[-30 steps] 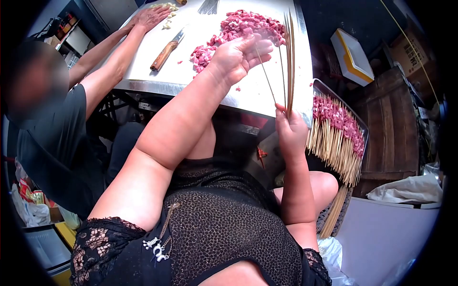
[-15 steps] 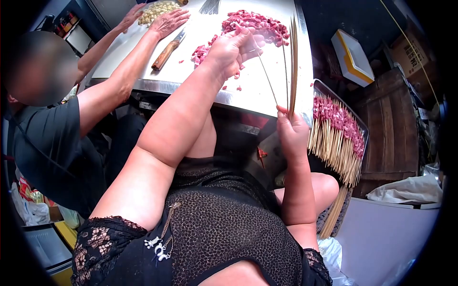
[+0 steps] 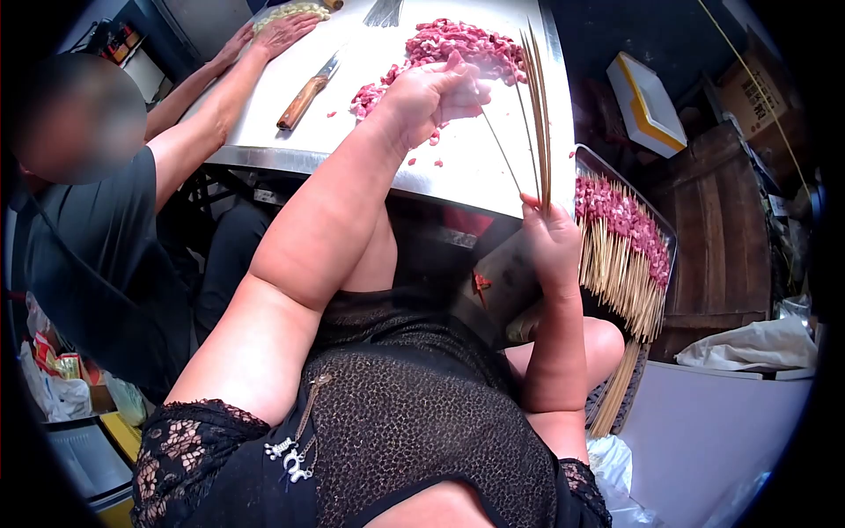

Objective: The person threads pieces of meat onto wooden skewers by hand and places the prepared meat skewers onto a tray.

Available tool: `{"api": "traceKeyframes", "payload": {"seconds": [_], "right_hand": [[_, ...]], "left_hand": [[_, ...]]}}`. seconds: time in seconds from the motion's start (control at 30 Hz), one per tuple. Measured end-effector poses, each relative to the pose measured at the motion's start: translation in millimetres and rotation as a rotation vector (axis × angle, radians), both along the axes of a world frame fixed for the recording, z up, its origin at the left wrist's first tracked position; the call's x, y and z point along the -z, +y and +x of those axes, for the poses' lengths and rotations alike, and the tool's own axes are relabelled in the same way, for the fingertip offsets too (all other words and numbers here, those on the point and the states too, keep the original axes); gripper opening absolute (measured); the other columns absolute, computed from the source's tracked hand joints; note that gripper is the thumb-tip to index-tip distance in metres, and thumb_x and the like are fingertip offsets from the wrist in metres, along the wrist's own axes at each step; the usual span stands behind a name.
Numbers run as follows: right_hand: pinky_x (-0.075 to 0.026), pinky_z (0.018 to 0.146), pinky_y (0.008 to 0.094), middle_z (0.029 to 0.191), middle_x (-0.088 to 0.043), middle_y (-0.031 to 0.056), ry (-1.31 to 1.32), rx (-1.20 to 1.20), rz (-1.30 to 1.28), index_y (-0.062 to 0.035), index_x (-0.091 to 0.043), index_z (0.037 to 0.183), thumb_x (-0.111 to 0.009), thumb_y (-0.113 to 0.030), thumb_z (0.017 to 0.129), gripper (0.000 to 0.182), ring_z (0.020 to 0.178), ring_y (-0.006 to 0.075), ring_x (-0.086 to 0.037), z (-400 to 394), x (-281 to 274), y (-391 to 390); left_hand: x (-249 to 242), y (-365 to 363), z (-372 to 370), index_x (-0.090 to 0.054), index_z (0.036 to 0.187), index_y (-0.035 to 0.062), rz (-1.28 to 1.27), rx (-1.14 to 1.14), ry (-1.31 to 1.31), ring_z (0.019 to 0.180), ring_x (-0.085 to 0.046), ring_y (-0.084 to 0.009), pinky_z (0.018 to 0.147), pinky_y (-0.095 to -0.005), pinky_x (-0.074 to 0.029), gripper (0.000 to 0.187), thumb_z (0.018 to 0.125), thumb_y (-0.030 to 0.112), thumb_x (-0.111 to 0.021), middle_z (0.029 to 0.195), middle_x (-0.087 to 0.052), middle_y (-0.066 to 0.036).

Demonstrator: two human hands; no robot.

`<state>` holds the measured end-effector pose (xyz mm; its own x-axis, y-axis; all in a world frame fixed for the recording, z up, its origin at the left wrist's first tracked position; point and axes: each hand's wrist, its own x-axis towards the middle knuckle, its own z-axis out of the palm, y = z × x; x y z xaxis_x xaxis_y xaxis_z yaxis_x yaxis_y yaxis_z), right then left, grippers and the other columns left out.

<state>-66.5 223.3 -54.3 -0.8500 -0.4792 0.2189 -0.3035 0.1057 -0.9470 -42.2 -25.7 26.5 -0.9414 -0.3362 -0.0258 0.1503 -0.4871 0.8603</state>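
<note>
My left hand (image 3: 431, 99) is closed on a small piece of raw meat (image 3: 454, 61) above the white table (image 3: 308, 150). A thin wooden skewer (image 3: 502, 151) slants from my right hand up to my left fingers; whether its tip is in the meat is hidden. Wrapped round a bundle of bare bamboo skewers (image 3: 540, 132), my right hand (image 3: 554, 242) is just off the table's front edge. The skewers point upward and fan slightly. Behind my left hand lies a heap of cut raw meat (image 3: 466, 44), with a few scraps in front.
A wooden-handled knife (image 3: 305, 103) lies left of the meat. A co-worker's hands (image 3: 277, 35) rest over a bag of pale pieces (image 3: 295, 11) at the back left. To my right, a metal tray (image 3: 673, 238) holds many meat skewers (image 3: 629, 233). A white-and-yellow box (image 3: 647, 104) stands beyond.
My right hand has shifted slightly right and down with the skewers, which now fan at the top. The meat piece shows more clearly at my left fingertips. The co-worker's hands have moved away, up and left.
</note>
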Motion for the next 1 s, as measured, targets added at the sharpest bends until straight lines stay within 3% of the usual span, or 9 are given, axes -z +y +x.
{"api": "traceKeyframes", "payload": {"seconds": [0.1,0.17,0.27,0.37,0.43,1.0], "right_hand": [[-0.036,0.051,0.0189,0.066,-0.051,-0.0036,0.015,-0.013,-0.026,-0.0018,-0.066,0.102,-0.060,-0.009,0.087,0.018,0.057,0.0030,-0.044,2,1,-3],[-0.032,0.049,0.0167,0.065,-0.049,-0.0053,-0.242,-0.090,-0.158,0.0004,-0.064,0.103,-0.058,-0.008,0.088,0.018,0.054,0.0015,-0.041,7,-5,-6],[-0.029,0.047,0.0153,0.064,-0.048,-0.0062,-0.382,-0.131,-0.208,0.0020,-0.061,0.104,-0.056,-0.006,0.089,0.018,0.052,0.0004,-0.038,8,-5,-8],[-0.028,0.046,0.0155,0.064,-0.048,-0.0063,-0.400,-0.130,-0.245,0.0021,-0.061,0.104,-0.055,-0.006,0.089,0.018,0.051,0.0006,-0.038,8,-4,-9],[-0.029,0.046,0.0156,0.064,-0.048,-0.0062,-0.405,-0.126,-0.222,0.0022,-0.061,0.104,-0.055,-0.006,0.089,0.018,0.051,0.0007,-0.038,10,-9,-9],[-0.030,0.050,0.0144,0.069,-0.047,-0.0092,-0.275,-0.073,-0.242,0.0009,-0.062,0.106,-0.056,-0.006,0.089,0.019,0.057,-0.0010,-0.038,25,6,-27]], "left_hand": [[-1,4,3,-0.052,0.105,-0.0032,0.006,0.044,0.004,0.091,-0.065,-0.0271,0.079,-0.0369,-0.057,0.023,0.095,0.016,-0.046,0.096,-0.064,-0.019],[0,2,3,-0.052,0.106,-0.0032,-0.002,0.072,0.003,0.092,-0.065,-0.0270,0.079,-0.0369,-0.057,0.023,0.095,0.016,-0.046,0.097,-0.064,-0.018],[3,1,2,-0.051,0.108,-0.0026,0.002,0.101,0.013,0.095,-0.064,-0.0270,0.079,-0.0368,-0.056,0.024,0.095,0.016,-0.046,0.098,-0.064,-0.018],[1,1,2,-0.052,0.109,-0.0018,-0.048,0.075,-0.015,0.096,-0.063,-0.0263,0.080,-0.0369,-0.056,0.024,0.094,0.016,-0.047,0.100,-0.064,-0.018],[-2,3,1,-0.054,0.108,-0.0014,-0.055,-0.062,0.054,0.095,-0.063,-0.0256,0.081,-0.0364,-0.056,0.023,0.094,0.016,-0.049,0.101,-0.063,-0.017],[3,12,-2,-0.051,0.105,-0.0016,0.048,-0.052,0.091,0.098,-0.061,-0.0296,0.086,-0.0460,-0.052,0.022,0.097,0.013,-0.037,0.100,-0.062,-0.019]]}}
